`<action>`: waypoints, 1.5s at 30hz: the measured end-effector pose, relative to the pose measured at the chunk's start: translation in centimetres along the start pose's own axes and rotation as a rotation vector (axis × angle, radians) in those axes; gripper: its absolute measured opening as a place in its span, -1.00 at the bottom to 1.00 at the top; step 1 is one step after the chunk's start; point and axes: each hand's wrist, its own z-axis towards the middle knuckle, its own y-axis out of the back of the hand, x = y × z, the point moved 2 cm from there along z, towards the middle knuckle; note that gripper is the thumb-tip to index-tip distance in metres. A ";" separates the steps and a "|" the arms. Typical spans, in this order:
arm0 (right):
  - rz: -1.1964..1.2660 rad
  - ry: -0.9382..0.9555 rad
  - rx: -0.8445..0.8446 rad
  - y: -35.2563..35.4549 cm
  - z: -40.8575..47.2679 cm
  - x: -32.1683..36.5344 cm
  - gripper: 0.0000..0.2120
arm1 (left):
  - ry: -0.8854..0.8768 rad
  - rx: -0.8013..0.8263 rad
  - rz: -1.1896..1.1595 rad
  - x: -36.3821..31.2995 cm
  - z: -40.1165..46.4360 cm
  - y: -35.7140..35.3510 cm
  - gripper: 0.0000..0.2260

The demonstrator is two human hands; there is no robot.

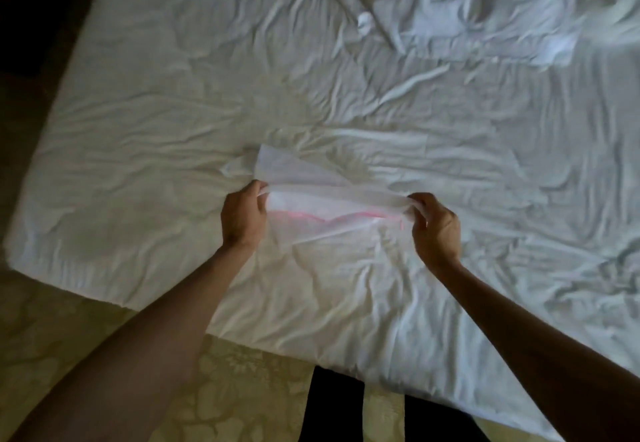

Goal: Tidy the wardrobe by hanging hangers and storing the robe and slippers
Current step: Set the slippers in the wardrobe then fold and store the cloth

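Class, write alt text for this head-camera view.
Two hands, left and right, stretch a thin white bag with a pink line over a rumpled white bed. More white cloth lies at the far side.

A white, wrinkled sheet point(346, 102) covers the bed beneath and all around the grip. Crumpled white bedding point(450, 1) lies well beyond it, toward the right. Patterned carpet point(69, 320) shows nearer, at left.

Crumpled white cloth point(450, 1) blurred, cut off at top edge.
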 end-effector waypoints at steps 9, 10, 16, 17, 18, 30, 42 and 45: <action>0.070 -0.039 -0.230 21.7 14.3 7.5 -0.70 | -0.188 -0.135 -0.110 -19.0 10.3 16.0 -0.73; 0.061 -0.024 -0.260 24.1 16.1 8.4 -0.73 | -0.214 -0.164 -0.124 -21.5 11.1 17.7 -0.73; 0.073 0.044 -0.375 36.5 22.2 11.9 -0.77 | -0.338 -0.293 -0.160 -32.1 13.8 24.5 -0.73; 0.063 0.051 -0.375 37.8 22.2 11.8 -0.78 | -0.348 -0.302 -0.159 -32.9 13.7 24.8 -0.73; 0.047 0.059 -0.366 38.7 22.1 11.5 -0.78 | -0.365 -0.309 -0.159 -33.4 13.4 24.8 -0.72; -0.131 -0.043 -0.109 29.7 8.4 -7.8 -0.78 | -0.439 0.041 -0.106 -26.4 0.5 7.2 -0.74; -0.155 -0.204 0.196 18.7 -5.6 -23.3 -0.77 | -0.143 0.426 -0.020 -17.6 -12.6 -9.8 -0.83; -0.080 -0.192 0.195 18.2 -5.9 -24.2 -0.79 | -0.076 0.392 -0.054 -16.8 -12.6 -11.6 -0.86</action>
